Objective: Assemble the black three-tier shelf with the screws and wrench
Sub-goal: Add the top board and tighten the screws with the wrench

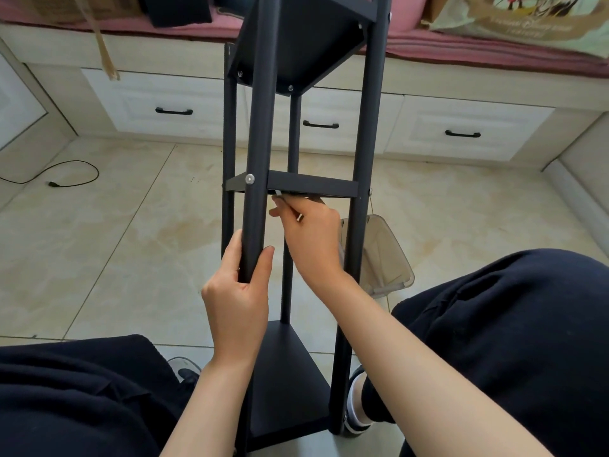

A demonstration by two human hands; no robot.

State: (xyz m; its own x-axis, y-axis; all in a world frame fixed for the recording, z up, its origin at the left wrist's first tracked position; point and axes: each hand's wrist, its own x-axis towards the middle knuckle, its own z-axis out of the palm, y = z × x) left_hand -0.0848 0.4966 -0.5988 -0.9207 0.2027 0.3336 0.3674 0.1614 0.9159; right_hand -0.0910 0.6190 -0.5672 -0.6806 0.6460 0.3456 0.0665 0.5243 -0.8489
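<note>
black metal three-tier shelf [306, 183] lies tilted between my knees on the floor | left hand [237, 291] fingers wrapped round front post | right hand [309, 239] pinches small wrench [293, 209] under middle tier | stiff, light, smooth tubes: grip posts

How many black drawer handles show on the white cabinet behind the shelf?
3. One drawer handle on the left, one in the middle just right of the shelf's rear pole, one on the right. The shelf frame may hide others.
</note>
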